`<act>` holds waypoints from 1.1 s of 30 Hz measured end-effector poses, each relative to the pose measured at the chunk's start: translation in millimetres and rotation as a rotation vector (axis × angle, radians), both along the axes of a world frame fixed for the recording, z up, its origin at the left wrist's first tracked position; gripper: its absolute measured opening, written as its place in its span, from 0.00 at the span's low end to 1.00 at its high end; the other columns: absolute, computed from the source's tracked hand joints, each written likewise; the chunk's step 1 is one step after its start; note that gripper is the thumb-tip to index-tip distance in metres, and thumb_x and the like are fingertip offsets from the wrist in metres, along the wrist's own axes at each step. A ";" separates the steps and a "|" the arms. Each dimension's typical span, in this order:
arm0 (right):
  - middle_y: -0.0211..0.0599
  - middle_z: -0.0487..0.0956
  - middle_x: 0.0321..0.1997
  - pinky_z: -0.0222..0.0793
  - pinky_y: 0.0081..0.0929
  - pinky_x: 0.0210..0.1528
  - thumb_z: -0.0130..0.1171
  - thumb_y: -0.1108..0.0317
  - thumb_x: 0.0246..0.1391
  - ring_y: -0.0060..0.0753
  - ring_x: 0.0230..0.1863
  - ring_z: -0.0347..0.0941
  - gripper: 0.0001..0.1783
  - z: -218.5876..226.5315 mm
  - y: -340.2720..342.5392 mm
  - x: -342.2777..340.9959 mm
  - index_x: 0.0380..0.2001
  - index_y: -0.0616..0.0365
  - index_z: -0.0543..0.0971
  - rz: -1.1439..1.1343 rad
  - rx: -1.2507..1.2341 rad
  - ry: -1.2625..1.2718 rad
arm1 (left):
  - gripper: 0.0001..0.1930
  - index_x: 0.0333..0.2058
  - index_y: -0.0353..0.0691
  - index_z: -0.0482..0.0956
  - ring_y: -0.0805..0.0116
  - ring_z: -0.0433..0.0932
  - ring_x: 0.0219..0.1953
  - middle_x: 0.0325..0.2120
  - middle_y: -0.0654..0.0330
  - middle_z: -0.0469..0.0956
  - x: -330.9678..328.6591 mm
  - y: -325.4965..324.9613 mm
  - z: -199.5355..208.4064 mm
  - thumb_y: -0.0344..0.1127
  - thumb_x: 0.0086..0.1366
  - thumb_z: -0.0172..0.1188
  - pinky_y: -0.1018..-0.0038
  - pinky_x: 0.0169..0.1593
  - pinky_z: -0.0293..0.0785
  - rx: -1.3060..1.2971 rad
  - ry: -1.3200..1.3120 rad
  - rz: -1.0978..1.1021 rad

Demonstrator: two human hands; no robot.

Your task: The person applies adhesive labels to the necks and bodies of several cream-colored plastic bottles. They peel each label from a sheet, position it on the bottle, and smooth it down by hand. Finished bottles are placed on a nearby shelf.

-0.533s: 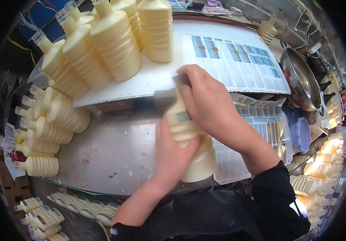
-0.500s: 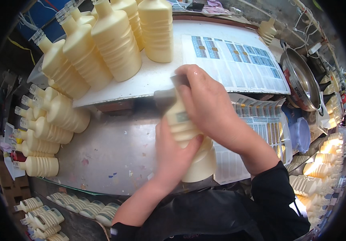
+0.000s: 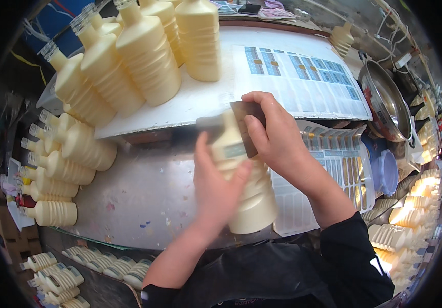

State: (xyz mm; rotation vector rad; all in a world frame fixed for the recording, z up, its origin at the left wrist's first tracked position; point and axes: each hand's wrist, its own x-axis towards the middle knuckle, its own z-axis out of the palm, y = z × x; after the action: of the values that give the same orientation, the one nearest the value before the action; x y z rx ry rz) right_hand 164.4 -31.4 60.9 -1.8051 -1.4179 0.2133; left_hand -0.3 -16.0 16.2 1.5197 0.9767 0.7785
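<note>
A cream-coloured plastic bottle [image 3: 254, 208] with a ribbed body leans in front of me, its neck pointing away. My left hand [image 3: 215, 187] grips it from the left, thumb across the front; this hand is smeared by motion. On the bottle's shoulder lies a small grey-green label [image 3: 234, 150]. My right hand [image 3: 277, 136] pinches a thin, flat, dark brown rectangular piece [image 3: 246, 123], held upright along the bottle's right side. Beside the neck on the left is a blurred dark block [image 3: 209, 124] whose kind I cannot make out.
Several cream bottles [image 3: 146, 56] stand on the white raised board [image 3: 200, 97]; others lie stacked at left [image 3: 51, 213]. Label sheets [image 3: 303, 87] cover the board's right part, with more label sheets [image 3: 329, 154] below. A metal pan [image 3: 385, 97] and a bluish tub [image 3: 385, 172] sit at right.
My right hand has moved slightly down and right with the brown piece, uncovering more of the bottle's neck. The left hand's fingers have opened out and shifted a little up along the bottle.
</note>
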 end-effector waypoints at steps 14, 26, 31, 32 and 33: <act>0.26 0.80 0.35 0.69 0.18 0.40 0.56 0.56 0.68 0.17 0.35 0.72 0.19 -36.2 -48.8 32.4 0.48 0.61 0.81 0.004 -0.203 0.854 | 0.26 0.62 0.31 0.62 0.56 0.69 0.59 0.58 0.46 0.67 10.1 14.7 10.4 0.42 0.74 0.55 0.62 0.65 0.63 0.117 -0.115 0.080; 0.44 0.87 0.35 0.76 0.30 0.40 0.64 0.45 0.62 0.29 0.36 0.82 0.29 -50.7 -35.1 23.2 0.45 0.67 0.85 0.160 -0.245 1.002 | 0.25 0.60 0.31 0.65 0.54 0.71 0.57 0.55 0.44 0.71 21.3 14.4 6.5 0.35 0.68 0.60 0.60 0.63 0.66 0.187 0.156 0.062; 0.44 0.86 0.36 0.75 0.31 0.40 0.62 0.44 0.63 0.30 0.36 0.82 0.29 -31.8 -28.8 21.5 0.44 0.64 0.85 0.123 -0.389 0.749 | 0.23 0.60 0.30 0.66 0.57 0.74 0.54 0.51 0.44 0.75 24.3 13.1 15.2 0.36 0.71 0.58 0.62 0.61 0.69 0.048 0.075 0.063; 0.44 0.86 0.38 0.75 0.30 0.42 0.62 0.45 0.63 0.32 0.37 0.82 0.28 -28.3 -27.6 21.9 0.46 0.63 0.84 0.138 -0.408 0.704 | 0.23 0.60 0.30 0.66 0.57 0.74 0.53 0.50 0.45 0.75 24.7 12.5 16.6 0.36 0.71 0.57 0.62 0.60 0.69 0.066 0.097 0.055; 0.44 0.86 0.38 0.75 0.30 0.42 0.62 0.46 0.63 0.32 0.38 0.82 0.28 -30.6 -27.8 21.0 0.46 0.63 0.84 0.151 -0.370 0.747 | 0.23 0.60 0.30 0.66 0.57 0.74 0.53 0.51 0.44 0.75 24.1 12.7 15.7 0.36 0.71 0.57 0.62 0.60 0.69 0.075 0.092 0.050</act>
State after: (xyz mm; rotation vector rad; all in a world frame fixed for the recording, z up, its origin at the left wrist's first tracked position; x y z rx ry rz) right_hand 185.4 -59.2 30.3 -1.6240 -0.9994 1.1607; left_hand 23.8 -3.3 31.8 1.6132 1.0677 0.7940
